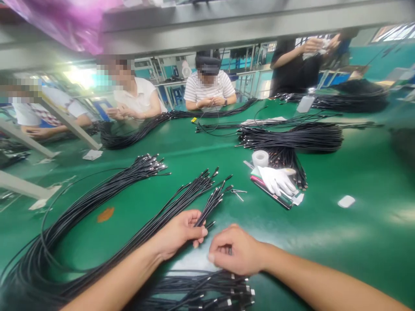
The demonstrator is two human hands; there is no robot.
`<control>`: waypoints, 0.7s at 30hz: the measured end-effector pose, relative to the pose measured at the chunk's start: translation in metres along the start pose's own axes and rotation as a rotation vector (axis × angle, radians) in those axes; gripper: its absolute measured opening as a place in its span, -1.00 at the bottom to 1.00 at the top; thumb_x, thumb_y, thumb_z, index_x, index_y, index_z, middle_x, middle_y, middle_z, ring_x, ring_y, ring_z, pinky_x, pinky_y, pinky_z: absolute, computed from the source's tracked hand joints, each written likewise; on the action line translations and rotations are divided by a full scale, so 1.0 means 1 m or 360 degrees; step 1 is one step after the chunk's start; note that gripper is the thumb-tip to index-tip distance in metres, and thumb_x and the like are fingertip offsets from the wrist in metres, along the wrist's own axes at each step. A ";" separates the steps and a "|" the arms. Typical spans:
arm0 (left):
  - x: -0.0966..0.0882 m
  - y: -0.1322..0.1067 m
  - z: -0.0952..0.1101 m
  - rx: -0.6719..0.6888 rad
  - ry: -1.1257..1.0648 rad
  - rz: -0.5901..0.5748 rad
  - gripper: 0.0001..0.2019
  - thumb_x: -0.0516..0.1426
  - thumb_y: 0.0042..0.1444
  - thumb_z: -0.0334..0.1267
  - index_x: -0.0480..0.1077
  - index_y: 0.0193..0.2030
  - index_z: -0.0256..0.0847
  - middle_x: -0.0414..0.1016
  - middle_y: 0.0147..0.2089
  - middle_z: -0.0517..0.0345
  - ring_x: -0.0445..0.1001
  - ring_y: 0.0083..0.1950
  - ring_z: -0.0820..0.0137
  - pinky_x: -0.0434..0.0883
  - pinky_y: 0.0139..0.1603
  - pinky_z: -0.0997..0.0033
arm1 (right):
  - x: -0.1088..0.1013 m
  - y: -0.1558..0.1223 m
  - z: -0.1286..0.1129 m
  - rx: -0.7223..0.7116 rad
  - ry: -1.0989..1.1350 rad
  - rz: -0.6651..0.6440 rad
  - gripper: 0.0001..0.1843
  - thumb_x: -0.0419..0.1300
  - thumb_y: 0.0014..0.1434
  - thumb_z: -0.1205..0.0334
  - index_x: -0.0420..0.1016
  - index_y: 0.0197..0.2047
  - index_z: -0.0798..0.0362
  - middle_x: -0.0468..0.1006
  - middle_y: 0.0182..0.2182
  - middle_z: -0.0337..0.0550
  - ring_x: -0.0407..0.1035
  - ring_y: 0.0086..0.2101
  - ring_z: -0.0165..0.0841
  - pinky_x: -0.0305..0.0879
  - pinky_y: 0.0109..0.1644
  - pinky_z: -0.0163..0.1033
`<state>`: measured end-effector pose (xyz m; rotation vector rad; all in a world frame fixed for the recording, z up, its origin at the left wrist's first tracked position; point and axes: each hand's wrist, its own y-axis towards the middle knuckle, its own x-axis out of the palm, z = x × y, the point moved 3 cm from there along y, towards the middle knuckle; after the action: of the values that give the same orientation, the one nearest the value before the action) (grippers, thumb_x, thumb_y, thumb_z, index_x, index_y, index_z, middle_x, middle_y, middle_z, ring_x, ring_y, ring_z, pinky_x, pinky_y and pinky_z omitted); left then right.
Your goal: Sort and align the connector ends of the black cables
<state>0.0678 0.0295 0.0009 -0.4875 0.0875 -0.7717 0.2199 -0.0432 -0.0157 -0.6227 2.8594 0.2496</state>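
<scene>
So the left hand has its grip clamped on a small bunch of black cables, thumb on the near side, tips poking out toward 1 o'clock. The right hand sits at about 4 o'clock from it, fingers curled in, and honestly I can't tell whether that grip is closed on anything.

At 12 o'clock, just beside the held bunch, more lengths of the same stuff lie on the green tabletop, and another spread of cable ends is down at 6 o'clock. There's a white glove further out at 2 o'clock.

Handling-wise, my guess: each cable is light, but a full bundle gets heavy and draggy because of all that length. They look springy rather than floppy, so they'd bend in wide curves and fan out if you hold them loosely. The jackets look smooth and kinda slick, so single strands could slide out of the bunch. The connector tips seem like the fragile bit. I'd pinch a little behind the tips, on the plain cable, thumb across the whole bunch, and not squeeze the metal-looking ends.
</scene>
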 end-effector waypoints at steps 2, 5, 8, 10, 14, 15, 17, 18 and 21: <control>0.002 -0.004 -0.001 0.0056 -0.0024 0.0060 -0.66 0.38 -0.10 -0.23 0.28 -0.39 -0.26 0.37 -0.47 0.30 0.30 -0.53 0.60 0.29 -0.54 0.62 | -0.003 0.003 0.005 0.0225 0.0110 0.0118 -0.75 0.21 0.16 0.15 0.53 -0.47 0.11 0.46 -0.66 -0.27 0.34 -0.64 -0.48 0.24 -0.54 -0.41; 0.001 -0.007 0.001 0.0104 -0.0010 0.0140 -0.64 0.38 -0.11 -0.23 0.25 -0.39 -0.24 0.36 -0.46 0.30 0.28 -0.52 0.58 0.28 -0.55 0.61 | -0.005 0.005 0.012 0.0437 0.0256 0.0238 -0.74 0.26 0.15 0.10 0.48 -0.44 0.11 0.46 -0.64 -0.28 0.37 -0.64 -0.48 0.23 -0.57 -0.43; 0.000 -0.007 0.000 0.0112 0.0010 0.0158 -0.62 0.39 -0.13 -0.23 0.22 -0.40 -0.22 0.34 -0.46 0.32 0.26 -0.50 0.57 0.27 -0.55 0.59 | -0.007 0.006 0.020 0.0481 0.0375 0.0375 -0.72 0.36 0.09 0.09 0.39 -0.34 0.07 0.40 -0.64 -0.37 0.34 -0.65 -0.50 0.20 -0.62 -0.46; 0.001 -0.007 -0.002 0.0114 0.0030 0.0133 -0.64 0.37 -0.11 -0.22 0.24 -0.37 -0.22 0.32 -0.45 0.33 0.26 -0.50 0.56 0.27 -0.53 0.57 | -0.007 0.005 0.025 0.0498 0.0545 0.0428 -0.61 0.42 0.03 0.08 0.35 -0.20 0.03 0.47 -0.50 -0.36 0.36 -0.63 -0.50 0.22 -0.66 -0.46; 0.003 -0.005 -0.008 0.0175 0.0133 0.0078 -0.72 0.30 -0.05 -0.27 0.23 -0.37 -0.20 0.27 -0.50 0.38 0.22 -0.52 0.56 0.19 -0.53 0.56 | -0.007 0.003 0.028 0.0543 0.0694 0.0341 -0.59 0.40 0.07 0.06 0.39 -0.09 0.01 0.53 -0.43 -0.29 0.43 -0.56 -0.46 0.38 -0.56 -0.40; 0.003 -0.004 -0.008 0.0187 0.0163 0.0065 -0.73 0.28 -0.04 -0.30 0.22 -0.38 -0.19 0.26 -0.50 0.38 0.21 -0.52 0.56 0.16 -0.52 0.56 | -0.007 0.003 0.027 0.0550 0.0657 0.0315 -0.63 0.38 0.10 0.05 0.42 -0.12 0.03 0.52 -0.50 -0.30 0.42 -0.56 -0.46 0.39 -0.53 -0.38; 0.001 -0.003 -0.008 0.0174 0.0222 0.0020 -0.75 0.28 -0.06 -0.33 0.23 -0.38 -0.19 0.26 -0.50 0.38 0.21 -0.50 0.55 0.13 -0.51 0.56 | -0.008 0.002 0.025 0.0558 0.0569 0.0306 -0.68 0.35 0.13 0.03 0.46 -0.17 0.05 0.51 -0.59 -0.30 0.40 -0.59 -0.45 0.40 -0.50 -0.36; -0.001 -0.003 -0.007 0.0149 0.0247 -0.0015 -0.74 0.28 -0.07 -0.35 0.23 -0.38 -0.19 0.27 -0.49 0.38 0.21 -0.50 0.55 0.12 -0.50 0.55 | -0.009 0.001 0.025 0.0556 0.0537 0.0320 -0.68 0.35 0.13 0.03 0.47 -0.17 0.06 0.52 -0.59 -0.28 0.39 -0.60 -0.45 0.40 -0.50 -0.35; -0.008 -0.002 -0.005 0.0071 0.0278 -0.0091 -0.73 0.30 -0.10 -0.35 0.24 -0.36 -0.20 0.33 -0.46 0.36 0.24 -0.47 0.53 0.13 -0.48 0.54 | -0.010 0.000 0.024 0.0544 0.0467 0.0369 -0.68 0.35 0.13 0.03 0.48 -0.16 0.06 0.54 -0.58 -0.26 0.39 -0.60 -0.45 0.39 -0.51 -0.35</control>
<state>0.0599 0.0315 -0.0036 -0.3812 0.2189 -0.8695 0.2326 -0.0346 -0.0361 -0.2797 3.1442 -0.3202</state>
